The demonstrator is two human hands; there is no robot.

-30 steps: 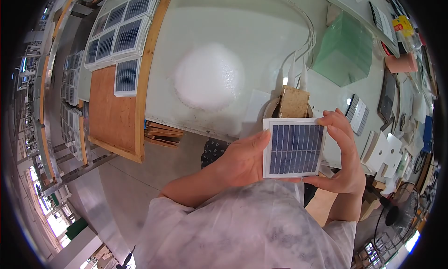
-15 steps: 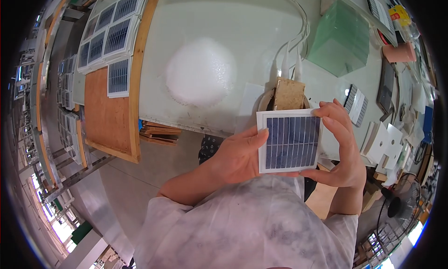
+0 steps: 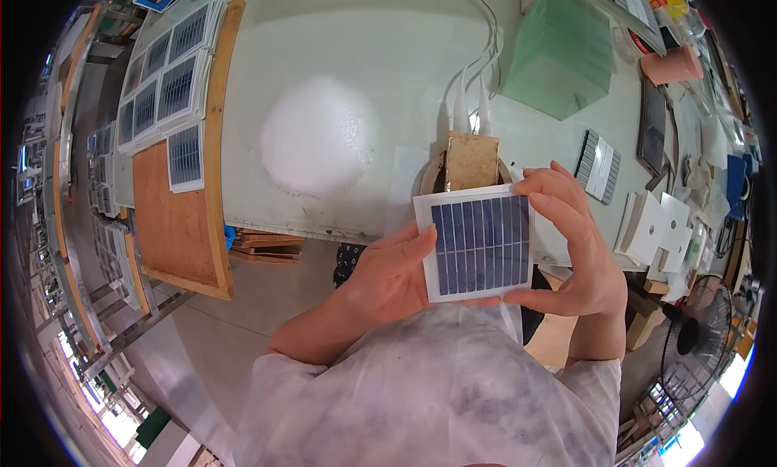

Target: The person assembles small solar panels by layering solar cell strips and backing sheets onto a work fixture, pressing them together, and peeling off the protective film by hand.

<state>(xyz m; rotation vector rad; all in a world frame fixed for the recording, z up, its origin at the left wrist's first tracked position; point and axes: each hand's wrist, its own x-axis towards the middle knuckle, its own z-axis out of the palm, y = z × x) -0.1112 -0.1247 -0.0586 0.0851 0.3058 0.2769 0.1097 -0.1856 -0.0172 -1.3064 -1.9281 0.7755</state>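
A small solar panel [image 3: 480, 247] with dark blue cells and a white border is held up in front of my chest, face toward me and slightly tilted. My left hand [image 3: 394, 269] grips its left edge, thumb on the front and the other fingers behind. At the right side, my right hand [image 3: 576, 256] pinches the panel between the fingers at the top right corner and the thumb at the bottom right. Just beyond the panel on the table is a brownish metal block [image 3: 473, 161] with two white-sleeved cables [image 3: 461, 111] running from it.
On the left, a wooden tray [image 3: 217, 143] bears stacked solar panels [image 3: 176, 87]. A white round patch [image 3: 318, 135] lies on the table [image 3: 388, 30]. Farther right are a green translucent block [image 3: 558, 54], dark strips [image 3: 598, 166], white plates [image 3: 652, 231] and a fan [image 3: 696, 337].
The panel and both hands have shifted slightly left in view, and the panel has tilted a little. The whole scene has also shifted left as the camera turned. Both hands keep their hold.
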